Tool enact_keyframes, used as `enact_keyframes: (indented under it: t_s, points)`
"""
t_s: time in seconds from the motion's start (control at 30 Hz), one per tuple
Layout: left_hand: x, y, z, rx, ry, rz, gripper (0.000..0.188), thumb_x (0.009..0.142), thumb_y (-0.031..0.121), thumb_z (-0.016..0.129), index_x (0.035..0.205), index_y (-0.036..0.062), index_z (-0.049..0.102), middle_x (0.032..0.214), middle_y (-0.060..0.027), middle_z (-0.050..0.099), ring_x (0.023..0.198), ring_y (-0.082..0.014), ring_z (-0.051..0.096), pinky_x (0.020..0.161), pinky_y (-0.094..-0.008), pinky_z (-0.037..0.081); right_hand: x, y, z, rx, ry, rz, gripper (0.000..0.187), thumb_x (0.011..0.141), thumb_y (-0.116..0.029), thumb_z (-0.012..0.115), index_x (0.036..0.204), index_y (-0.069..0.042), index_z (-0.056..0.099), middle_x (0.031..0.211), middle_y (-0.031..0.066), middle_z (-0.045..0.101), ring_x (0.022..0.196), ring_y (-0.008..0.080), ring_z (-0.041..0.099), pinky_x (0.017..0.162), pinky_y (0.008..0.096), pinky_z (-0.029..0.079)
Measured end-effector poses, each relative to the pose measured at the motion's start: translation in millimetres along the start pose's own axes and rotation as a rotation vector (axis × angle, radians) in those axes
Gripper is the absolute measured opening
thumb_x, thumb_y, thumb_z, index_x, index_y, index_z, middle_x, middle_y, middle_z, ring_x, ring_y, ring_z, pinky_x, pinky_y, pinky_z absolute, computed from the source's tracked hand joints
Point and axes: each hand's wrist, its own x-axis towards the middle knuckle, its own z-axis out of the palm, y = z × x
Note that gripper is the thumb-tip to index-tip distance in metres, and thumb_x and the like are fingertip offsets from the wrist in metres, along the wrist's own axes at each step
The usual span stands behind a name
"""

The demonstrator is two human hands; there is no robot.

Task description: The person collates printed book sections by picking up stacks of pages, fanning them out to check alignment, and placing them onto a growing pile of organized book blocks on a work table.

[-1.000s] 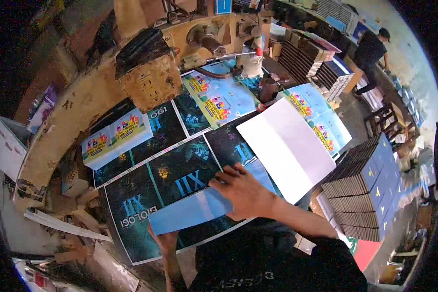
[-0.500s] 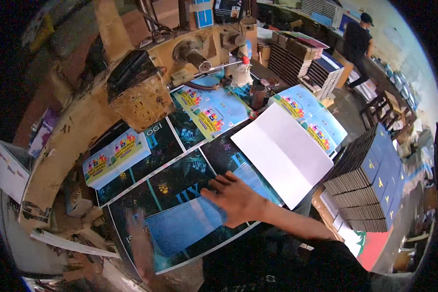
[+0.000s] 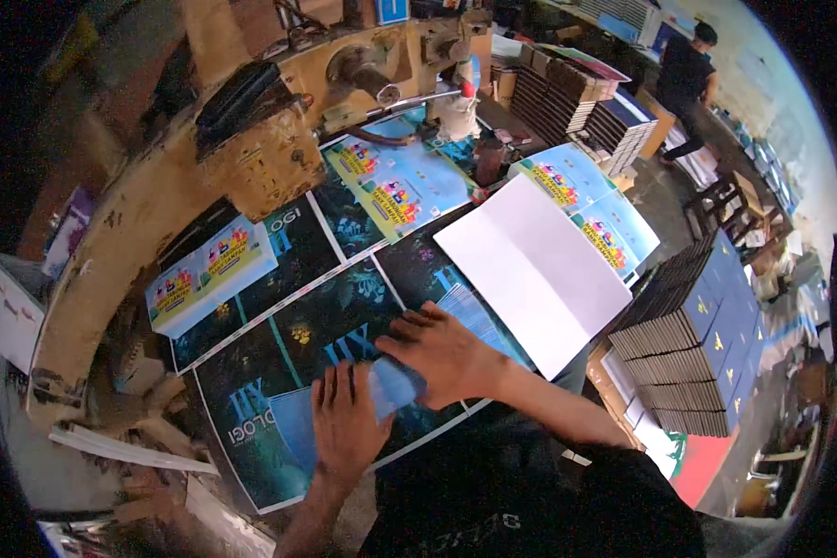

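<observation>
A fanned stack of blue printed sheets [image 3: 294, 430] lies across dark teal printed sheets [image 3: 251, 418] on the worktable. My left hand [image 3: 349, 423] rests on the near-left part of this stack, its fingers stretched out flat. Farther right, my right hand [image 3: 454, 358] grips the stack with bent fingers at its far edge; its thumb is hard to see. Between my hands a smooth blue strip of the stack shows. Beyond my right hand, more fanned blue sheets [image 3: 474, 318] reach toward a blank white sheet [image 3: 535, 274].
Colourful printed covers lie in a left stack [image 3: 212, 277], a middle pile [image 3: 395, 191] and a right pile [image 3: 581, 200]. A worn machine [image 3: 260, 153] curves along the far left. Tall stacks of dark blue books [image 3: 688, 344] stand at right. Another person [image 3: 686, 88] stands at far right.
My left hand, blurred at the stack's left end before, has moved right and now lies on the blue sheets. My right hand stays on the stack. The whole view has shifted slightly.
</observation>
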Motion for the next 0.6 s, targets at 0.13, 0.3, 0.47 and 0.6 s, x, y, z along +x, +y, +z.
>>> enact_keyframes:
  t_s: [0.13, 0.3, 0.47, 0.6]
  points:
    - [-1.5, -4.4, -13.0, -0.077, 0.161, 0.17, 0.07, 0.072, 0.017, 0.084, 0.13, 0.0018, 0.049, 0.12, -0.0197, 0.054, 0.114, -0.0395, 0.055, 0.101, -0.0529, 0.043, -0.1, -9.2, -22.3, 0.008, 0.007, 0.016, 0.083, 0.059, -0.032, 0.083, 0.133, -0.005, 0.057, 0.123, 0.0183, 0.058, 0.121, 0.0348, 0.057, 0.109, 0.0497, 0.039]
    - [-6.0, 13.6, -26.7, -0.004, 0.223, 0.159, 0.072, 0.07, 0.015, 0.083, 0.131, 0.001, 0.048, 0.121, -0.0185, 0.053, 0.114, -0.0374, 0.055, 0.1, -0.0516, 0.042, 1.0, -19.0, -31.7, 0.014, -0.089, 0.061, 0.091, 0.058, -0.031, 0.084, 0.14, -0.005, 0.053, 0.131, 0.0201, 0.057, 0.128, 0.0378, 0.054, 0.114, 0.0519, 0.035]
    - [0.8, 6.0, 1.0, 0.047, 0.169, 0.153, 0.078, 0.069, 0.02, 0.082, 0.133, -0.0035, 0.043, 0.125, -0.019, 0.052, 0.119, -0.0361, 0.051, 0.106, -0.0503, 0.035, -3.2, -11.9, -13.5, -0.073, -0.161, 0.073, 0.1, 0.066, -0.035, 0.084, 0.149, -0.002, 0.04, 0.149, 0.0235, 0.042, 0.142, 0.0408, 0.04, 0.121, 0.0553, 0.024]
    - [-4.6, 1.4, 8.4, 0.039, 0.187, 0.185, 0.078, 0.069, 0.021, 0.082, 0.132, -0.0033, 0.044, 0.126, -0.0199, 0.052, 0.118, -0.0358, 0.051, 0.105, -0.0503, 0.036, -14.8, -43.8, -46.1, 0.186, 0.058, 0.031, 0.101, 0.082, -0.046, 0.078, 0.157, 0.0, 0.028, 0.167, 0.0244, 0.016, 0.155, 0.0398, 0.019, 0.126, 0.0561, 0.012]
